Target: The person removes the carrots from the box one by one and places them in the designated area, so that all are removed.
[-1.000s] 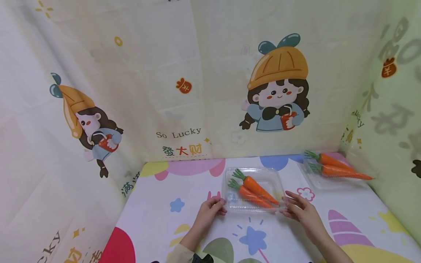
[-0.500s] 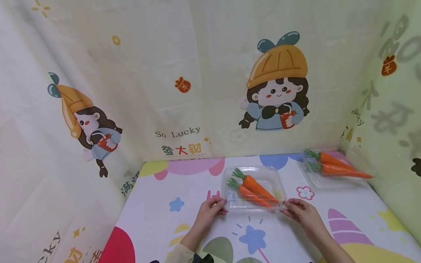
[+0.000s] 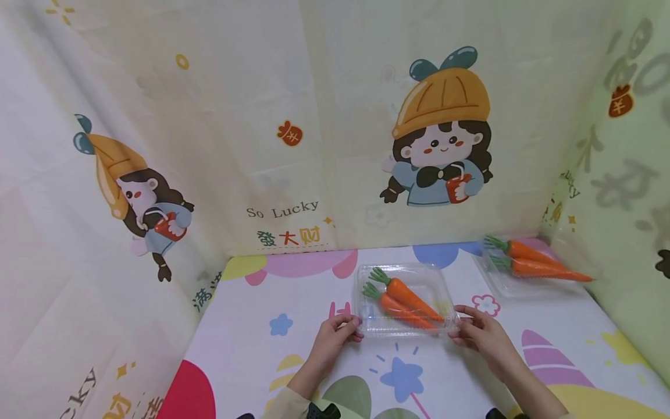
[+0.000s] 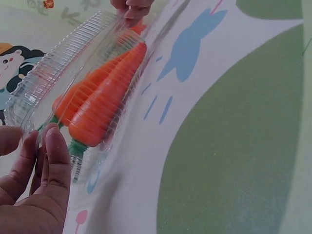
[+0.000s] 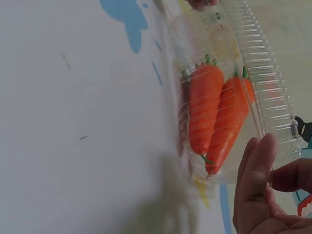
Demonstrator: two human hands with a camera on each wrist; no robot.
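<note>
A clear plastic clamshell box (image 3: 426, 280) stands in the middle of the table, its lid down. Two orange carrots with green tops lie side by side inside it: the farther carrot (image 3: 410, 297) and the nearer carrot (image 3: 396, 309). My left hand (image 3: 333, 337) pinches the rim at the near left corner, thumb above. At the near right corner my right hand (image 3: 480, 338) pinches the rim between thumb and fingers. In the right wrist view, the carrots (image 5: 206, 107) show through the ribbed wall. Whether the lid is latched cannot be told.
Another clear plastic box (image 3: 502, 286) with two carrots (image 3: 544, 270) stands at the back right, close to the side curtain. A printed cloth covers the table (image 3: 246, 326). Printed curtains (image 3: 356, 145) stand behind and on both sides.
The right hand's index finger straightened, curled in at the rim, then straightened again. The box and the left hand stay nearly in place; the view has tilted slightly.
</note>
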